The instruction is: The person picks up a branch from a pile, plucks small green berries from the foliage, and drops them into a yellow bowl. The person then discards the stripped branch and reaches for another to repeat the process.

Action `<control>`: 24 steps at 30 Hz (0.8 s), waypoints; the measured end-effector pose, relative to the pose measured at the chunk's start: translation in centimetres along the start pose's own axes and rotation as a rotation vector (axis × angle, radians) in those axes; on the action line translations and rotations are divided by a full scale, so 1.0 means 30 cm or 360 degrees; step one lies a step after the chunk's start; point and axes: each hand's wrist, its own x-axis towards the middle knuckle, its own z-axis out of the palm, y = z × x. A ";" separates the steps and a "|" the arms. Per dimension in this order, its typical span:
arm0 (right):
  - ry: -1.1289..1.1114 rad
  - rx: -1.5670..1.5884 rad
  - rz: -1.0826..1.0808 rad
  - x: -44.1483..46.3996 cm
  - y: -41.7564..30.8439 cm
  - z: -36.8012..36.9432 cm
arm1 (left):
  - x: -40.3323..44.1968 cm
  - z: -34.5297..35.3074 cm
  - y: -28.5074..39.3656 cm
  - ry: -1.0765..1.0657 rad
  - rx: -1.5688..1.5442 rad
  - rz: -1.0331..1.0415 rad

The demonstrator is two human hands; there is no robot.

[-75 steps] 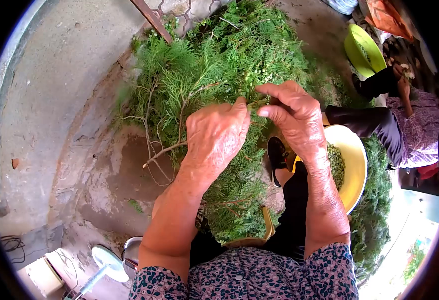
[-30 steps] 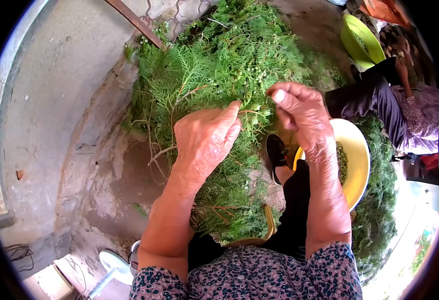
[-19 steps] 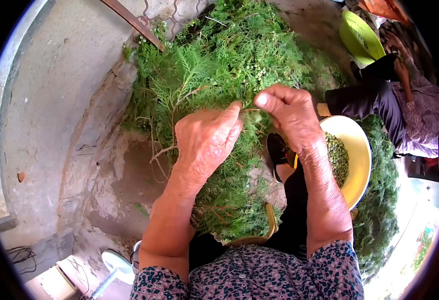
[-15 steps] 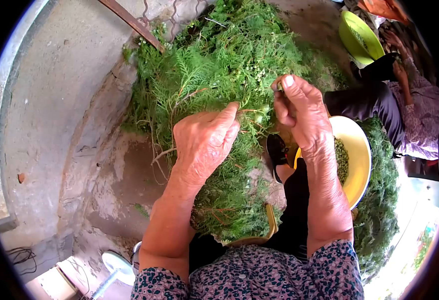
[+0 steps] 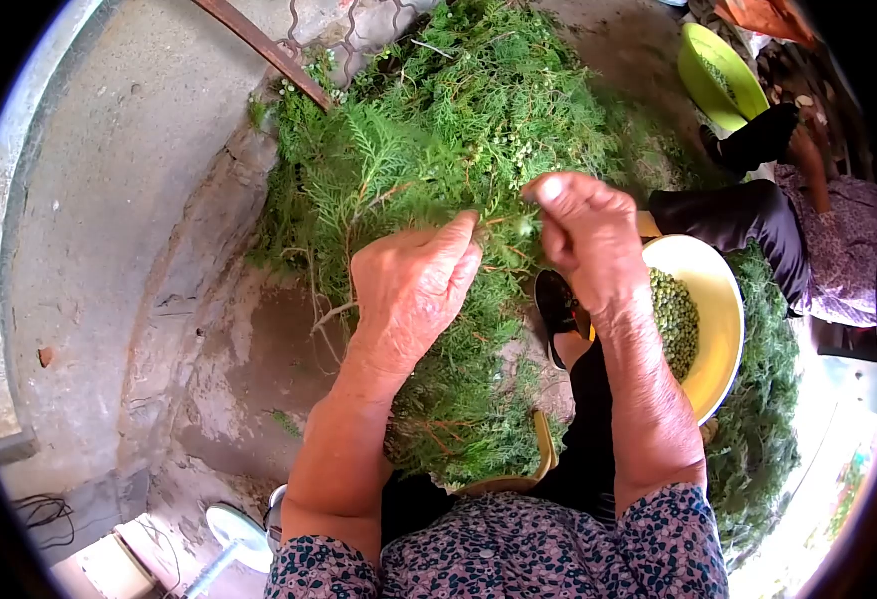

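Note:
My left hand is closed around a leafy green branch, whose thin twig tip sticks out past my thumb. Just right of that tip is my right hand, with thumb and fingers pinched together; what is between them is too small to make out. Beneath both hands spreads a large pile of green branches with small pale berries. A yellow basin holding many small green berries stands beside my right forearm.
At the right, another person in dark trousers sits near a lime-green basin. More cut greenery lies behind the yellow basin. A brown bar slants in at the top left, beside a concrete wall. A white stand is at lower left.
My right hand has moved down and slightly left from its raised position, back beside the twig tip. My left hand keeps its grip almost in place. The other person's arm has shifted.

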 end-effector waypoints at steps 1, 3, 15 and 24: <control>0.0012 0.0179 -0.0032 0.008 -0.010 -0.026 | -0.001 -0.002 -0.002 -0.0008 0.0000 -0.0024; 0.0054 0.0588 -0.0131 0.029 -0.011 -0.033 | 0.002 -0.009 0.002 0.0004 0.0037 -0.0063; -0.0230 -0.0562 -0.0627 -0.038 0.001 0.045 | 0.005 -0.011 -0.002 -0.0011 0.0032 -0.0275; -0.0023 -0.0238 -0.0515 -0.042 0.002 0.055 | 0.003 -0.013 0.014 -0.0137 -0.0025 -0.0305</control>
